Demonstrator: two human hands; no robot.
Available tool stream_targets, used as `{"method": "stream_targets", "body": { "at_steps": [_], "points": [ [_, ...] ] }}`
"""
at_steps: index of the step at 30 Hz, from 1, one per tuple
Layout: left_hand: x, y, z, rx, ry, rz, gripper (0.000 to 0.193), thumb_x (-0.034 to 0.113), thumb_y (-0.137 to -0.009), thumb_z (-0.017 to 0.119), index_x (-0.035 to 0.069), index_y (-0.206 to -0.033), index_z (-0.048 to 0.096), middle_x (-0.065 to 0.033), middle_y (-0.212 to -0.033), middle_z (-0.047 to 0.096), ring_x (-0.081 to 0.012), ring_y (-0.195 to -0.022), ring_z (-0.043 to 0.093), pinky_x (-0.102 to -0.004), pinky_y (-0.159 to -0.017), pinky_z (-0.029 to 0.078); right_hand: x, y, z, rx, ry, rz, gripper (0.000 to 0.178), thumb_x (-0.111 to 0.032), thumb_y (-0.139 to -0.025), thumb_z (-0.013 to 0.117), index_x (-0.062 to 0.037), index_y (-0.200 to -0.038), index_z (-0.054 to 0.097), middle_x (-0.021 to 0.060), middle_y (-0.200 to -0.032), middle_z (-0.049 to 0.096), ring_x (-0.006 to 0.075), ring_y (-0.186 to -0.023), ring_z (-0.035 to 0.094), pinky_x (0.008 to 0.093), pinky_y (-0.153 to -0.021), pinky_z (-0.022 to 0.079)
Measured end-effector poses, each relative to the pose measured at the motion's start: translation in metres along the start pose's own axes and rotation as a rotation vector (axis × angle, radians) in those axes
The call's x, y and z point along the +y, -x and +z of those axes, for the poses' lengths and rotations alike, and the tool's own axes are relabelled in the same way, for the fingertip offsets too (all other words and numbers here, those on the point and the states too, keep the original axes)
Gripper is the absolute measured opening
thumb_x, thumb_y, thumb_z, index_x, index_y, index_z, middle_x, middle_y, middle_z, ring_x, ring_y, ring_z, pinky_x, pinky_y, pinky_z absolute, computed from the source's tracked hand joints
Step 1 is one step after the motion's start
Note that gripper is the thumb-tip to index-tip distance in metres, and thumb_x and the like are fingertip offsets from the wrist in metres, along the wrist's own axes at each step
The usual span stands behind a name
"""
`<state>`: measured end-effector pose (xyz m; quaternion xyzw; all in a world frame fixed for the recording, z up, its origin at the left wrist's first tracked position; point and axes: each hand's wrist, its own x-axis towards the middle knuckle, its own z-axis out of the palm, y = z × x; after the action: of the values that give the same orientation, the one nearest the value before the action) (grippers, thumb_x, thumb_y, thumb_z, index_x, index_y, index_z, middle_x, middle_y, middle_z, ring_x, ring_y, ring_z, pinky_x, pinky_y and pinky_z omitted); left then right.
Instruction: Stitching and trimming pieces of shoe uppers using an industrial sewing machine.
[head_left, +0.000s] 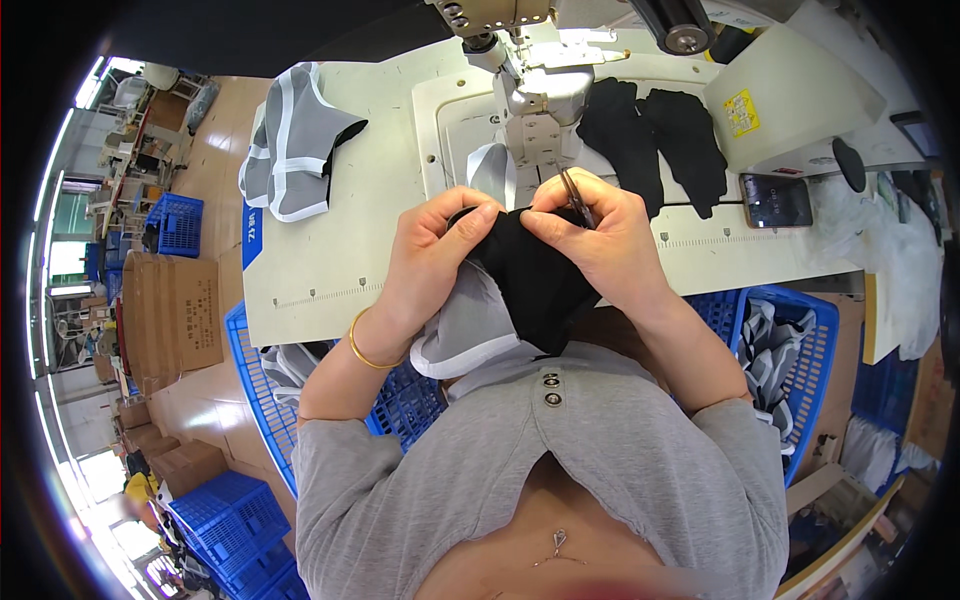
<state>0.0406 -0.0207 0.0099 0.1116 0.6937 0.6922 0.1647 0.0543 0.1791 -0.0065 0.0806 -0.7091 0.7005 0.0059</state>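
My left hand (pixel 440 250) pinches the top edge of a black fabric piece (pixel 540 285) between thumb and fingers. At the same edge, close to it, my right hand (pixel 605 240) pinches the cloth too. A slim dark metal tool, like thread snips or tweezers (pixel 575 195), is tucked in the fingers of my right hand. Joined to or lying against the black cloth, a grey fabric part with white edging (pixel 465 325) hangs below my left hand. Just beyond my hands stands the sewing machine (pixel 540 110), a pale grey fabric end (pixel 492 172) lying by its needle area.
Grey pieces with white bands (pixel 290 150) lie at the table's left. Black fabric pieces (pixel 625 140) rest right of the machine head, near a phone (pixel 776 201). Blue baskets (pixel 815 370) holding striped fabric sit below the table's front edge. A cardboard box (pixel 172 310) stands left.
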Motion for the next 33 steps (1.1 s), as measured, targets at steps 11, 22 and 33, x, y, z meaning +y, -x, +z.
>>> {"method": "stream_targets", "body": {
  "at_steps": [11,22,33],
  "points": [
    [-0.001,0.002,0.004,0.048,-0.103,0.066,0.010,0.007,-0.089,0.070,-0.001,-0.095,0.070,0.0011,-0.082,0.067,-0.0033,-0.073,0.058,-0.0185,-0.063,0.046,0.003,0.001,0.001,0.006,0.043,-0.028,0.013,-0.009,-0.081,0.074,0.0002,-0.082,0.065,-0.0006,-0.077,0.059,0.0044,-0.069,0.049,0.0224,-0.060,0.038],
    [0.003,0.007,-0.001,0.079,-0.130,0.133,0.007,0.006,-0.089,0.070,-0.001,-0.091,0.069,0.0006,-0.079,0.064,-0.0039,-0.072,0.055,-0.0194,-0.064,0.043,0.005,0.015,-0.014,0.062,-0.139,0.140,0.012,-0.010,-0.087,0.072,0.0000,-0.091,0.067,-0.0021,-0.068,0.058,0.0022,-0.056,0.052,0.0191,-0.052,0.043],
    [0.005,0.012,0.000,0.091,-0.154,0.149,0.008,0.006,-0.089,0.070,-0.001,-0.091,0.069,0.0009,-0.079,0.064,-0.0042,-0.072,0.054,-0.0193,-0.065,0.042,0.005,0.016,-0.008,0.127,-0.202,0.136,0.011,-0.008,-0.086,0.072,-0.0005,-0.084,0.064,0.0008,-0.066,0.062,0.0053,-0.057,0.057,0.0207,-0.052,0.046]
  ]
}}
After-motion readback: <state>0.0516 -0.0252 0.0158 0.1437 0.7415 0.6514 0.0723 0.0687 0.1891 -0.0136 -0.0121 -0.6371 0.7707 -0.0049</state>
